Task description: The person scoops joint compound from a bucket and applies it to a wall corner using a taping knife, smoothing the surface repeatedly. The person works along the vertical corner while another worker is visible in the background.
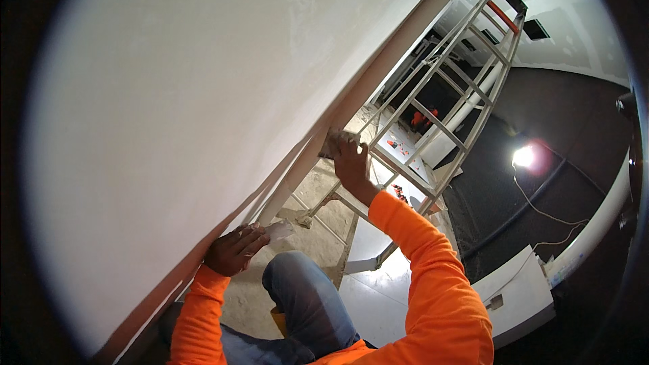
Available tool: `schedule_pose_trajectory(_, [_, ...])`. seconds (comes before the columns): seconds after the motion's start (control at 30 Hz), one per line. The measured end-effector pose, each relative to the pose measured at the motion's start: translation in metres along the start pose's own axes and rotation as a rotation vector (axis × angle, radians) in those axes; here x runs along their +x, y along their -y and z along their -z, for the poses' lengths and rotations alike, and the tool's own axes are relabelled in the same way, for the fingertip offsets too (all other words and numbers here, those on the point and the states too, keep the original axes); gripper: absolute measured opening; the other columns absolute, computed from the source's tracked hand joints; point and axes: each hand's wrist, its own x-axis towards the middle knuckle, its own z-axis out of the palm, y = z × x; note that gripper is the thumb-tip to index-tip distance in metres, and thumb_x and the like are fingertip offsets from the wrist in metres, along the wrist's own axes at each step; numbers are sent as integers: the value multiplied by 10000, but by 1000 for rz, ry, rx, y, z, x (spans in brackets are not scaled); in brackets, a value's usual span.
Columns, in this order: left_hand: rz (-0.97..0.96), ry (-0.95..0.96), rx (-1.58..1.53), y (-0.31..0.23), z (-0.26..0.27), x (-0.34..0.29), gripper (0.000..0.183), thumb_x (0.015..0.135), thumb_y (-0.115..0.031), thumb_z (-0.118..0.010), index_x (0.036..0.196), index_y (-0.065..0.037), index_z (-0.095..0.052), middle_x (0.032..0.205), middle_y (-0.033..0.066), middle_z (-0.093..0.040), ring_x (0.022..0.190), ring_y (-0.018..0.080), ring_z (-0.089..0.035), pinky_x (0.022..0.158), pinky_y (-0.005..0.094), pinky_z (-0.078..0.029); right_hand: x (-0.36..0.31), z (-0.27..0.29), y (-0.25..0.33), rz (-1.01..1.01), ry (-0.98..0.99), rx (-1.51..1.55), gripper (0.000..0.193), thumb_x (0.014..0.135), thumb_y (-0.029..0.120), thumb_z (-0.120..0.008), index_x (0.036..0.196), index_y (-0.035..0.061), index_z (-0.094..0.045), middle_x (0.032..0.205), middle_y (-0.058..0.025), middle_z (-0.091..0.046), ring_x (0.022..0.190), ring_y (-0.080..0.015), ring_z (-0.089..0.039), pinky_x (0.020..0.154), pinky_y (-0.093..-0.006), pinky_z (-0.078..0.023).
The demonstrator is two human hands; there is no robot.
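A large pale wall [176, 108] with a brownish edge strip [378, 78] slants across the left of the head view. My right hand [354, 165] is closed round a small, flat, grey-brown pad [330, 143] and holds it against that strip; its exact kind cannot be made out. Lower down, my left hand [236, 250] rests beside the wall's lower edge, fingers bent round a whitish, partly see-through piece [279, 231] that looks like crumpled plastic or a thin sheet. The fingers hide part of both things.
A metal stepladder [466, 94] stands just right of my right hand. Beyond it are a bright lamp [522, 156] with a trailing cord, a white pipe [595, 230] and a white box-like panel [517, 297]. Small orange-and-black items [399, 192] lie on a white board by the ladder.
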Motion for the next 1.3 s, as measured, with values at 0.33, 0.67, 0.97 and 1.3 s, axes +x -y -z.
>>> schedule_pose_trajectory(0.33, [27,-37,-51,1,-4,0,512,876,36,-583,1364,-92,-673,1416,120,-655,1273,290,-660,1087,436,-552,48,42,-46,-241,-386,-153,549,922,147,-612,1469,179,-574,1375,-70,-580,1255,-287,-531,1018,-540,-402])
schedule_pose_trajectory(0.67, [-6,13,-11,3,-5,-5,584,847,37,-590,1418,-82,-625,1415,135,-650,1267,305,-659,1094,435,-547,51,-3,-14,-248,-317,-259,642,928,183,-606,1559,164,-485,1467,-88,-527,1309,-293,-511,1057,-610,-377])
schedule_pose_trajectory(0.97, [-7,-21,-40,3,-6,-2,572,861,18,-597,1422,-87,-624,1412,125,-654,1259,294,-664,1096,429,-547,54,31,-51,-250,-424,-239,627,940,201,-600,1548,107,-476,1483,-135,-511,1272,-306,-511,1035,-589,-385])
schedule_pose_trajectory(1.3, [39,15,-25,1,-3,-1,464,920,-3,-579,1362,-107,-671,1386,107,-676,1251,284,-673,1073,427,-562,38,43,-23,-221,-313,-178,523,950,187,-578,1471,149,-559,1446,-109,-560,1285,-284,-529,1006,-554,-416])
